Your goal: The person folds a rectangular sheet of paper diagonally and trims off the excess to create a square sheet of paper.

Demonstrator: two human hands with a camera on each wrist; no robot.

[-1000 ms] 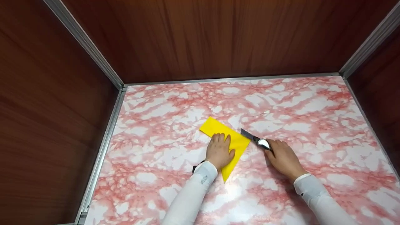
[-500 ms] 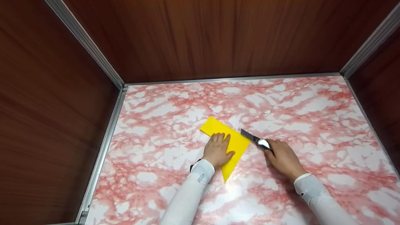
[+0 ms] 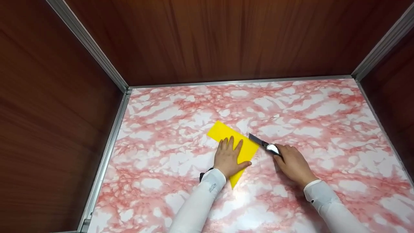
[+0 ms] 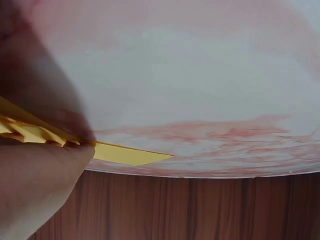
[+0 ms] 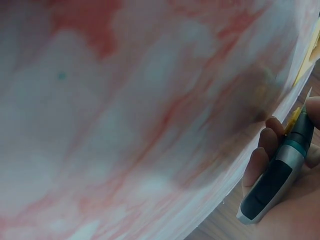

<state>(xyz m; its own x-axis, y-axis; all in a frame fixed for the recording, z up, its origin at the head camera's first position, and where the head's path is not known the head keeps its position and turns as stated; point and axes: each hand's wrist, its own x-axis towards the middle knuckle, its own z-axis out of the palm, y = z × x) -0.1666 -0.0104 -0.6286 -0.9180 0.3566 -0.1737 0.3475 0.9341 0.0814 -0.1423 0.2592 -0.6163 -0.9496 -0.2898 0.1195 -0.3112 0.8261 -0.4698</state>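
A folded piece of yellow paper (image 3: 223, 131), bent into an angled shape, lies on the table in the head view. Spread flat over its middle is my left hand (image 3: 227, 160), the thumb reaching to the paper's right edge. In the left wrist view, one end of the yellow paper (image 4: 132, 154) sticks out past that hand. My right hand (image 3: 294, 163) grips a utility knife (image 3: 273, 149), its dark blade (image 3: 255, 138) extended across the paper's right corner. The right wrist view shows the knife handle (image 5: 272, 185) within the curled fingers.
The table (image 3: 168, 136) has a pink and white marbled top. Brown wood-grain panels (image 3: 210, 42) stand behind it and at both sides, framed with metal rails (image 3: 93, 48).
My left hand has shifted slightly right on the paper, and its fingers and thumb are spread wider. The right hand and utility knife have stayed nearly still.
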